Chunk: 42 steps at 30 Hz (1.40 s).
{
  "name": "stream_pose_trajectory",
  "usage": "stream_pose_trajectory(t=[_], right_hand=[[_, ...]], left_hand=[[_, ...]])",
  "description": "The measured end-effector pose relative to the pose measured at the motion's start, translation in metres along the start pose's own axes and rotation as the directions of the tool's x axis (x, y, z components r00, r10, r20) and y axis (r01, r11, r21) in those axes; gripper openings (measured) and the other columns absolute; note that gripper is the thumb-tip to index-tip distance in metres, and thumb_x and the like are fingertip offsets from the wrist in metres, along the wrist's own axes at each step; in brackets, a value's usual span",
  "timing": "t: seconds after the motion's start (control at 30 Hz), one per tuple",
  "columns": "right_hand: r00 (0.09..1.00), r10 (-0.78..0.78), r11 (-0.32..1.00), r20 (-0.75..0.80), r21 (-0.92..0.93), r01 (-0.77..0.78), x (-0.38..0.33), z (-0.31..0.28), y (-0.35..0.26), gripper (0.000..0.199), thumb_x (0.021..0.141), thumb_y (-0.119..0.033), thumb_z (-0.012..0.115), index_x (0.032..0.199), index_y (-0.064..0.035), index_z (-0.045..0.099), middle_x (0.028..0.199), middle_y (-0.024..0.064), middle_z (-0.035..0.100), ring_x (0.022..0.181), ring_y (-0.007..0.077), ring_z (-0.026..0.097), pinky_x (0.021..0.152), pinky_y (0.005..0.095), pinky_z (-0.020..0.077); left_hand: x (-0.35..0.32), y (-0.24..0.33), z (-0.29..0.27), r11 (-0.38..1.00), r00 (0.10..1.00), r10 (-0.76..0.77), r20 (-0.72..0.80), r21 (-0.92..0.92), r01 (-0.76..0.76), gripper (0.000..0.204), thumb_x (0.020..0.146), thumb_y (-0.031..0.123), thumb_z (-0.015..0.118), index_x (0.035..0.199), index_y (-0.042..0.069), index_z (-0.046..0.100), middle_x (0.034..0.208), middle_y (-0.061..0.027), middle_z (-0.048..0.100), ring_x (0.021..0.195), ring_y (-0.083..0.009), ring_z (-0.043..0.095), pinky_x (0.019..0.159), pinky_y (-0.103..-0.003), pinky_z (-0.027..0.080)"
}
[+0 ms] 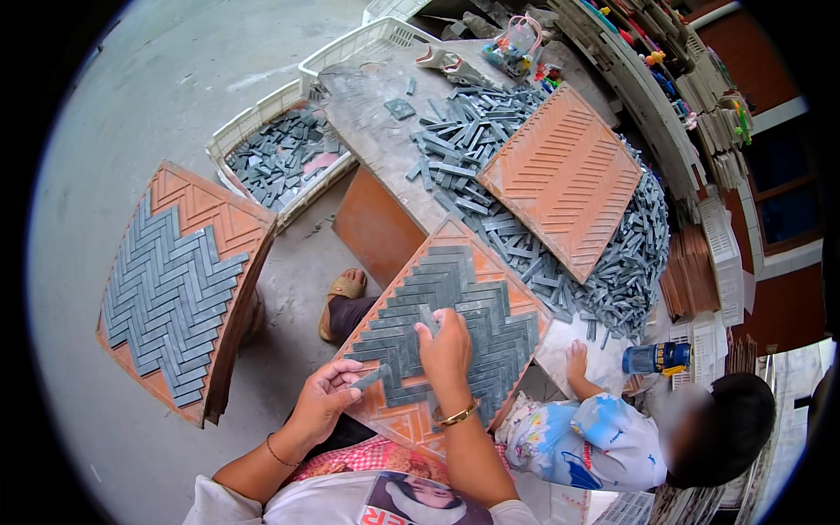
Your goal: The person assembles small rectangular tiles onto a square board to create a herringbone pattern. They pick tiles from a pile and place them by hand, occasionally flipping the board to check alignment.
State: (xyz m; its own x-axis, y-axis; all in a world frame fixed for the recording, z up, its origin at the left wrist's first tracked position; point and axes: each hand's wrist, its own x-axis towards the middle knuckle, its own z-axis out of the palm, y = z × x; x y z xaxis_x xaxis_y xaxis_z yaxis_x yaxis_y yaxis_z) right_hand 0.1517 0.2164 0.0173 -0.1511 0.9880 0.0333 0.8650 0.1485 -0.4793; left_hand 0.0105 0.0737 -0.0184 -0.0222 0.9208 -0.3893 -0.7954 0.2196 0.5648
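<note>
My left hand pinches a grey stone strip between thumb and fingers, over the lower left part of an orange grooved tray. Above the middle of that tray, my right hand grips another grey stone strip by its lower end. The tray rests tilted across my lap. Grey strips fill much of it in a herringbone pattern, while bare orange grooves show along its edges and near my left hand. My right palm and wrist hide part of the pattern.
A heap of loose grey strips covers the table, with an unfilled orange tray on top. Left stands a stack topped by a mostly filled tray. A white crate holds grey pieces. A child sits right, beside a blue bottle.
</note>
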Motion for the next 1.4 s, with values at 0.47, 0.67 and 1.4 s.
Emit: stream_pose_trajectory(t=[0.47,0.67,1.4], right_hand=[[0.995,-0.001,0.985,0.101,-0.171,0.018,0.002,-0.006,0.001,0.030,0.077,-0.021,0.061,0.099,-0.0011,0.052,0.090,0.0175,0.059,0.081,0.0360,0.059,0.068,0.0430,0.0471],[0.986,-0.149,0.973,0.078,0.190,0.132,-0.011,-0.026,-0.009,0.028,0.075,-0.017,0.060,0.094,0.0025,0.055,0.091,0.0214,0.059,0.080,0.0372,0.058,0.069,0.0419,0.0458],[0.985,-0.170,0.956,-0.035,0.237,0.174,0.064,-0.075,0.047,0.013,0.081,-0.011,0.057,0.087,-0.0006,0.062,0.078,0.0160,0.063,0.071,0.0282,0.062,0.063,0.0361,0.0473]], left_hand=[[0.017,0.014,0.026,0.993,0.987,-0.114,0.114,-0.031,0.118,0.011,0.084,0.006,0.055,0.093,0.005,0.050,0.089,-0.0053,0.054,0.083,-0.0147,0.056,0.077,-0.026,0.047],[0.028,0.018,0.045,0.995,0.987,-0.095,0.130,0.028,0.092,0.028,0.088,0.025,0.054,0.106,0.005,0.046,0.102,-0.0074,0.053,0.096,-0.0172,0.054,0.085,-0.031,0.045],[0.163,0.227,-0.016,0.947,0.928,0.210,-0.308,-0.172,-0.271,0.089,0.086,0.053,0.047,0.140,-0.001,0.000,0.143,-0.0248,0.001,0.131,-0.0374,0.020,0.098,-0.059,0.029]])
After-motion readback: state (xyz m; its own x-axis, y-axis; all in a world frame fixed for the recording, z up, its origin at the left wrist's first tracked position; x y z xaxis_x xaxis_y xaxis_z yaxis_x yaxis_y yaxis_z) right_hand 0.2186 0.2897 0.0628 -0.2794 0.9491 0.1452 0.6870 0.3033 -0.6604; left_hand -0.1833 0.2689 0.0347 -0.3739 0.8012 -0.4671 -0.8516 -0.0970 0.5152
